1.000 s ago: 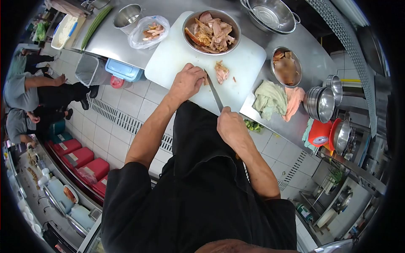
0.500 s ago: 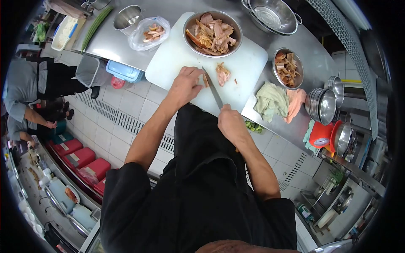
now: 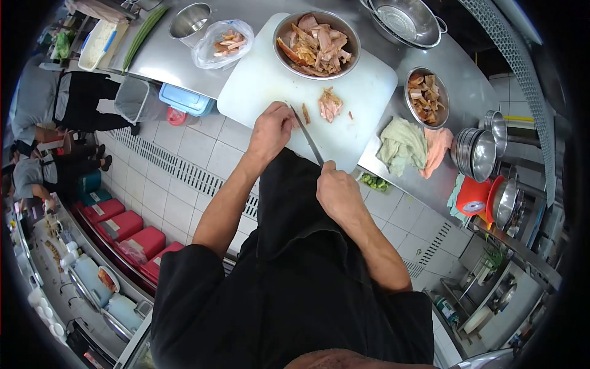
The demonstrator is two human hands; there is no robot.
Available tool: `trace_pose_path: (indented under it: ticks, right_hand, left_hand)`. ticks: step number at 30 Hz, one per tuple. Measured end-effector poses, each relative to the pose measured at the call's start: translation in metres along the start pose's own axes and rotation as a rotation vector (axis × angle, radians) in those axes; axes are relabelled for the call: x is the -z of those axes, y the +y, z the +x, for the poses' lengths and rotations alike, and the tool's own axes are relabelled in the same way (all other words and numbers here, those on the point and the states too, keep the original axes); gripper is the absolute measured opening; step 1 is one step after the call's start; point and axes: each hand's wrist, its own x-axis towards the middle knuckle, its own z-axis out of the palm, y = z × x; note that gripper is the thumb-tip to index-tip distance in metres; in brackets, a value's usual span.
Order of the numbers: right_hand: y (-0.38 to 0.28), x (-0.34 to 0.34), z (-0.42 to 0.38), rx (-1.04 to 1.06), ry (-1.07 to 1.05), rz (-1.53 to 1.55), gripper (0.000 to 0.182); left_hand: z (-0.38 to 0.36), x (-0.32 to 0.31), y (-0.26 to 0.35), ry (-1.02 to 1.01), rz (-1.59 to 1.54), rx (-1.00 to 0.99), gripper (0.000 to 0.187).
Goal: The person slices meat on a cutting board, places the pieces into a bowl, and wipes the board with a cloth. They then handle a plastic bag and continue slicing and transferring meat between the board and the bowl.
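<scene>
My right hand (image 3: 342, 194) grips the handle of a knife (image 3: 310, 141), whose blade slants up and left across the white cutting board (image 3: 246, 98). My left hand (image 3: 270, 131) is at the board's near edge beside the blade tip, its fingers curled together; whatever they hold is hidden. Just right of the tip lies a thin brown strip of meat (image 3: 306, 114). A larger pinkish piece of meat (image 3: 330, 106) and a small scrap lie further right. At the board's far edge stands a steel bowl (image 3: 279, 58) heaped with meat pieces.
Right of the board are a smaller bowl of meat chunks (image 3: 426, 97), a green cloth (image 3: 401, 144), an orange cloth (image 3: 437, 150) and stacked bowls (image 3: 476, 154). A plastic bag (image 3: 215, 58) and steel pot (image 3: 189, 23) stand left. Co-workers (image 3: 46, 107) are far left.
The knife has been drawn slightly back toward me. The thin strip, earlier between my left fingers and the blade, now lies right of the blade. The whole view has shifted a little.
</scene>
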Motion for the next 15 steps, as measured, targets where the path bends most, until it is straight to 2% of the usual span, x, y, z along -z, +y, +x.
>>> trace_pose_path:
  ticks: [4,9,12,13,15]
  right_hand:
    - [-0.005,0.008,0.002,0.029,-0.036,0.003,0.014]
    - [0.012,-0.033,0.031,0.041,0.048,0.117,0.017]
    - [0.024,-0.028,0.032,0.068,0.119,0.149,0.022]
    - [0.022,-0.014,0.026,0.024,0.085,0.141,0.025]
    - [0.02,0.006,0.009,0.035,0.198,0.178,0.02]
  left_hand:
    - [0.004,-0.006,-0.008,0.037,0.039,-0.067,0.016]
    - [0.002,-0.004,-0.012,0.051,0.022,-0.083,0.015]
    - [0.0,-0.006,-0.021,0.097,0.031,-0.033,0.013]
    - [-0.002,-0.011,-0.023,0.116,0.015,-0.007,0.013]
    - [-0.006,0.002,0.005,0.005,0.026,0.008,0.031]
